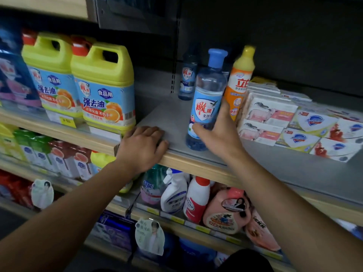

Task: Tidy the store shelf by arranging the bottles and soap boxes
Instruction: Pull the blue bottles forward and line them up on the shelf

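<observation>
Blue-capped clear bottle (206, 101) stands near the front edge of the grey shelf (165, 114), right hand (220, 132) on it: fingers wrapped round its lower half, thumb across the front of the label. Left hand (143, 146) lies flat at the shelf lip, at 9 o'clock from the bottle, fingers loosely bent, holding nothing. Orange bottle with yellow cap (238, 83) stands just beside the held one at 2 o'clock, leaning slightly. A second blue bottle (187, 79) is further back at 11 o'clock, apart from the others.

Progress, my read: partway. Soap boxes (294, 122) at 3 o'clock sit stacked in rows but slanted to the shelf edge, top ones uneven; likely still to square up. Three bottles not in a line yet, bare shelf between them and the yellow jugs (102, 85) at 9 o'clock.

In the way: orange bottle crowds the right hand's knuckles, soap stack is just beyond it. Lower shelves hold spray bottles (173, 191) and a pink jug (227, 211), not involved.
</observation>
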`<action>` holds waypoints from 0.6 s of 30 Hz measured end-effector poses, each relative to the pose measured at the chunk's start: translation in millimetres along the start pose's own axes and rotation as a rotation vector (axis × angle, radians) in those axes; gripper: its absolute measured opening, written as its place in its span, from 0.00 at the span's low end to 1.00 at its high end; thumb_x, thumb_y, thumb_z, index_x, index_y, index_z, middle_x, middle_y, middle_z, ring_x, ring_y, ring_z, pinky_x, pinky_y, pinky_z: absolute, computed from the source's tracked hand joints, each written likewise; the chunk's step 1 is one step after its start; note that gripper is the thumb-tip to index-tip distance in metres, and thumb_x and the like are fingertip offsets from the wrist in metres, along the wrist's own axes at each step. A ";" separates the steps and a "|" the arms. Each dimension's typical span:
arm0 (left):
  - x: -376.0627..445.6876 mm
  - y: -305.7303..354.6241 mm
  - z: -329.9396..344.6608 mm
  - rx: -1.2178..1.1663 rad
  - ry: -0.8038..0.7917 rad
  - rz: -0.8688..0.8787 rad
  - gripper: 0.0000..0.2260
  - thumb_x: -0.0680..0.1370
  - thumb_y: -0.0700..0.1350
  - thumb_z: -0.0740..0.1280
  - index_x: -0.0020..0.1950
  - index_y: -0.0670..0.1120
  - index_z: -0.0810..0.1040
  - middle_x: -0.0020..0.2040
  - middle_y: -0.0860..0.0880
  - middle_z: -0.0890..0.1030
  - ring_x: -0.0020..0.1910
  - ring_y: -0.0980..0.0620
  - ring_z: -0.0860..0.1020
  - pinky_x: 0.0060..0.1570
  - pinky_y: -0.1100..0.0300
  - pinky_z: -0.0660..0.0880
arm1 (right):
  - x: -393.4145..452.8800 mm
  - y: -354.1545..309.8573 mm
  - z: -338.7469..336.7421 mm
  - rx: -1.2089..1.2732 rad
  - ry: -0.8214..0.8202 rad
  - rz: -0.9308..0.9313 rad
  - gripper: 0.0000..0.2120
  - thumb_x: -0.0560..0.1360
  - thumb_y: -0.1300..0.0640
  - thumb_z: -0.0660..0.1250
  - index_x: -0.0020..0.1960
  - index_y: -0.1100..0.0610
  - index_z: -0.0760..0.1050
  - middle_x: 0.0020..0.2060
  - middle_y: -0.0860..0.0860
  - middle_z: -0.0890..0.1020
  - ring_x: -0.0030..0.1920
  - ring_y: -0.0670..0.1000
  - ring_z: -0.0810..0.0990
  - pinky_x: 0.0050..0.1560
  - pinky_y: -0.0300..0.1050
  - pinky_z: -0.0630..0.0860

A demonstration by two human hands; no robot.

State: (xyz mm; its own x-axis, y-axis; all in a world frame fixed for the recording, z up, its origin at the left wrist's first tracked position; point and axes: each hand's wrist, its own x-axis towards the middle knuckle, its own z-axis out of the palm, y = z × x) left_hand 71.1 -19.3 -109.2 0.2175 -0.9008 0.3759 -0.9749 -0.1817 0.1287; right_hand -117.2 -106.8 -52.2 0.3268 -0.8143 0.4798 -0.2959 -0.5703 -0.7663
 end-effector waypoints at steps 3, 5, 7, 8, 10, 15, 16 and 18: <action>1.5 -0.4 -1.5 0.003 0.000 -0.002 0.30 0.75 0.64 0.44 0.67 0.54 0.74 0.68 0.54 0.75 0.68 0.49 0.69 0.66 0.51 0.66 | -3.6 12.1 11.9 -0.095 0.031 0.028 0.30 0.71 0.56 0.74 0.68 0.54 0.64 0.60 0.47 0.78 0.49 0.37 0.78 0.38 0.22 0.70; 4.9 -2.8 -4.9 -0.018 -0.008 0.035 0.31 0.74 0.66 0.44 0.64 0.53 0.76 0.64 0.53 0.77 0.65 0.48 0.71 0.64 0.51 0.68 | 11.2 12.2 21.8 -0.128 0.045 0.049 0.29 0.72 0.56 0.74 0.68 0.55 0.64 0.60 0.49 0.78 0.50 0.41 0.78 0.41 0.23 0.70; 13.3 -9.8 -9.3 -0.050 -0.033 0.103 0.33 0.74 0.67 0.44 0.61 0.50 0.77 0.62 0.51 0.79 0.63 0.47 0.73 0.62 0.51 0.71 | 30.9 16.0 34.9 -0.149 0.035 0.064 0.27 0.73 0.56 0.73 0.67 0.58 0.64 0.62 0.52 0.78 0.56 0.48 0.80 0.49 0.35 0.76; 18.9 -14.7 -11.1 -0.063 -0.062 0.134 0.33 0.74 0.68 0.44 0.62 0.50 0.78 0.63 0.50 0.79 0.64 0.47 0.73 0.62 0.51 0.71 | 40.8 18.2 41.9 -0.165 0.031 0.076 0.26 0.74 0.56 0.72 0.67 0.58 0.64 0.62 0.54 0.78 0.57 0.51 0.80 0.51 0.40 0.76; 28.7 -22.9 -11.8 -0.082 -0.123 0.169 0.32 0.76 0.67 0.47 0.66 0.49 0.76 0.68 0.48 0.75 0.67 0.47 0.71 0.65 0.52 0.69 | 60.4 23.3 56.3 -0.185 0.033 0.103 0.25 0.75 0.55 0.71 0.67 0.58 0.64 0.62 0.55 0.78 0.58 0.54 0.80 0.52 0.44 0.75; 40.7 -28.8 -4.6 -0.124 -0.167 0.196 0.30 0.76 0.69 0.53 0.68 0.51 0.74 0.70 0.50 0.73 0.69 0.48 0.70 0.65 0.51 0.70 | 112.8 41.5 84.6 -0.160 0.064 0.156 0.23 0.76 0.57 0.70 0.67 0.59 0.65 0.62 0.55 0.78 0.61 0.55 0.78 0.55 0.43 0.71; 41.9 -29.1 -3.8 -0.166 -0.150 0.178 0.31 0.74 0.70 0.51 0.65 0.52 0.76 0.67 0.51 0.75 0.67 0.49 0.72 0.64 0.51 0.71 | 122.1 45.9 88.4 -0.156 0.062 0.166 0.23 0.76 0.57 0.69 0.67 0.59 0.65 0.63 0.56 0.77 0.61 0.55 0.77 0.56 0.43 0.71; 46.2 -29.2 -2.6 -0.259 -0.108 0.137 0.32 0.73 0.70 0.47 0.60 0.53 0.79 0.62 0.51 0.79 0.63 0.51 0.74 0.61 0.52 0.73 | 138.4 54.0 94.9 -0.162 0.069 0.173 0.23 0.77 0.56 0.69 0.67 0.61 0.65 0.63 0.56 0.77 0.62 0.56 0.77 0.60 0.47 0.72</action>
State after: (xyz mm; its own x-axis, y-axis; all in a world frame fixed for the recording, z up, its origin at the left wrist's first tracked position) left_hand 109.8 -54.5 -93.2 0.0646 -0.9493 0.3077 -0.9473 0.0387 0.3181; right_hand -2.8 -240.0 -67.7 0.1986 -0.9036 0.3795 -0.4838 -0.4271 -0.7639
